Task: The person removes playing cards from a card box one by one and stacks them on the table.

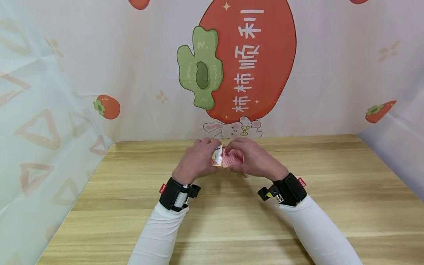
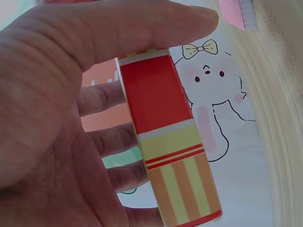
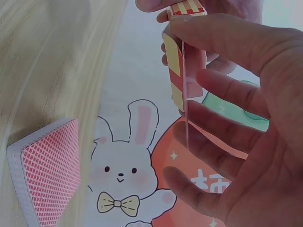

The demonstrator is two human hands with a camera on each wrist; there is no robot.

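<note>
Holding the card box (image 2: 165,142) in my left hand (image 1: 196,159), grip clenched round it above the counter (image 1: 232,221); my right hand (image 1: 253,158) pinches one playing card (image 3: 185,94) at its mouth; I'd slide it straight.

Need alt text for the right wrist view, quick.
The right hand pinches a thin card edge-on, beside a striped card box held by the left hand. A red-backed deck lies on the wooden table, with a cartoon rabbit backdrop behind.
</note>
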